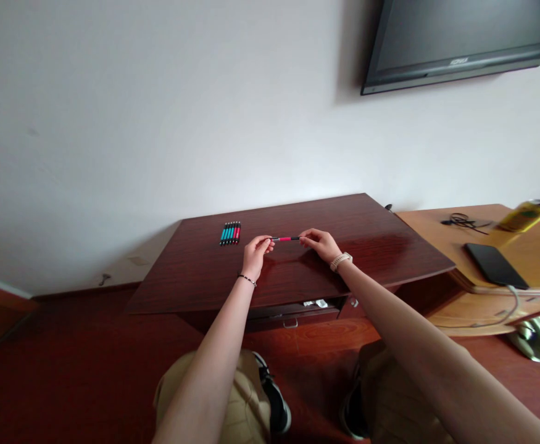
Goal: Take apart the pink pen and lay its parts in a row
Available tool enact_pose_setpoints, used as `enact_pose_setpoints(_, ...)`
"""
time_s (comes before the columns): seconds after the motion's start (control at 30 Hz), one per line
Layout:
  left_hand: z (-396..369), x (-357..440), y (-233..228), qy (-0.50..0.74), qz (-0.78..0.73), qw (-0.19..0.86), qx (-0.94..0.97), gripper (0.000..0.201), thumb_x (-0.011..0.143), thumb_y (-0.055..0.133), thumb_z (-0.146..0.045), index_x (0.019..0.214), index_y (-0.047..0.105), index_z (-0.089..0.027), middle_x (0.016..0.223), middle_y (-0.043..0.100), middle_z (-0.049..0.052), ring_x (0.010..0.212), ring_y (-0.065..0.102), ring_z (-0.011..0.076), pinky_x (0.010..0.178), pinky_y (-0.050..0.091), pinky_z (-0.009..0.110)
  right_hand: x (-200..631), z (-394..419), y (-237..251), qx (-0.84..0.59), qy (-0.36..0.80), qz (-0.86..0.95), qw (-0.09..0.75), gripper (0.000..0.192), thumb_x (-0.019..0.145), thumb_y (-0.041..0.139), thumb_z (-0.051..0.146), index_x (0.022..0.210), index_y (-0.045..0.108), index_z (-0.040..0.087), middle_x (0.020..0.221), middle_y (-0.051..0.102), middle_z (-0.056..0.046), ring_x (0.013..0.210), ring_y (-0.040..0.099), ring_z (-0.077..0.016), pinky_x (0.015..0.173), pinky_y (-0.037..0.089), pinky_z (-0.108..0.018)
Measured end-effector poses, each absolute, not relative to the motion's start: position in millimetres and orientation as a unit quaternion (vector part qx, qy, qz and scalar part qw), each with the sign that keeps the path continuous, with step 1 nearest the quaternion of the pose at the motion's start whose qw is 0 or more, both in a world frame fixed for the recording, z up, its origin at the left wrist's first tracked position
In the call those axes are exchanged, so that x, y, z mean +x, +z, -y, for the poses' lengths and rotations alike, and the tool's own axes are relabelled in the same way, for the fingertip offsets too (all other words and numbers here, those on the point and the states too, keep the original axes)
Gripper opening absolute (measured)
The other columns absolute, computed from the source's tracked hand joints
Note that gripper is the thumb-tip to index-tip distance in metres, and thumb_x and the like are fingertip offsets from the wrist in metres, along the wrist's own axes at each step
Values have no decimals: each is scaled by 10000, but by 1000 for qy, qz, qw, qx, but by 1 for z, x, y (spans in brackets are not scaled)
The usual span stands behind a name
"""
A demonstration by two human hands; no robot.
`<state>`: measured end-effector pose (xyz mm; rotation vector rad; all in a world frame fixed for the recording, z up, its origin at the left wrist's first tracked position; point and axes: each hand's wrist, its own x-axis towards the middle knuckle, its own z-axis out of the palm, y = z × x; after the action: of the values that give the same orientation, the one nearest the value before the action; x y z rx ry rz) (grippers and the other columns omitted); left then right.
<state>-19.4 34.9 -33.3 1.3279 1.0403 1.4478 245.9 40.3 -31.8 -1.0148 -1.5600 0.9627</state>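
A red and black pen (286, 238) is held level between my two hands, over the middle of the dark brown table. My left hand (257, 253) pinches its left end between thumb and fingers. At the other end, my right hand (318, 244) grips the black tip the same way. To the left, a row of several pens (229, 234) lies side by side on the tabletop, most of them teal and black, with red ones at the right of the row.
The dark table (195, 271) stands against a white wall. On the right, a lighter wooden cabinet (459, 231) carries a black phone (494, 265) with a white cable, a coiled black cord (464, 221) and a yellow can (526, 216). A television (464, 43) hangs above.
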Motion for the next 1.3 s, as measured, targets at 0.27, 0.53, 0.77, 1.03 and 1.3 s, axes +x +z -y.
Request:
enact_pose_setpoints(0.27, -35, -19, -33, 589, -417, 443, 532, 400, 855, 781, -462, 1093, 762, -142, 961, 782, 108, 797, 700, 159, 770, 535, 304, 245, -36, -27, -447, 372, 659, 477, 477, 904, 659, 682, 918, 757, 216, 809, 777, -48, 763, 708, -224, 796, 576, -356)
enact_pose_setpoints(0.53, -34, -18, -32, 590, -413, 446, 532, 390, 854, 779, -462, 1076, 759, -142, 952, 782, 109, 792, 696, 160, 762, 531, 307, 249, -40, -32, -405, 412, 635, 513, 479, 777, 842, 556, 1083, 761, 197, 965, 790, -83, 865, 727, -237, 862, 592, -392)
enact_pose_setpoints(0.77, -32, -18, -31, 583, -407, 447, 543, 401, 856, 785, -463, 1090, 764, -139, 956, 787, 116, 797, 700, 168, 759, 531, 312, 249, -37, -29, -424, 392, 653, 489, 454, 910, 692, 653, 879, 749, 204, 822, 765, -45, 798, 694, -220, 828, 557, -363)
enact_pose_setpoints(1.03, -34, -18, -33, 586, -403, 443, 547, 353, 870, 773, -438, 1069, 776, -147, 951, 795, 113, 779, 694, 161, 744, 527, 302, 249, -43, -36, -411, 407, 642, 502, 421, 854, 781, 612, 1031, 762, 231, 869, 779, -35, 814, 714, -225, 810, 570, -350)
enact_pose_setpoints(1.3, -34, -18, -33, 573, -409, 447, 551, 357, 875, 771, -451, 1076, 781, -157, 974, 804, 118, 789, 704, 171, 739, 536, 309, 252, -46, -38, -387, 436, 612, 535, 435, 766, 870, 583, 981, 754, 223, 926, 782, -63, 835, 710, -234, 838, 585, -372)
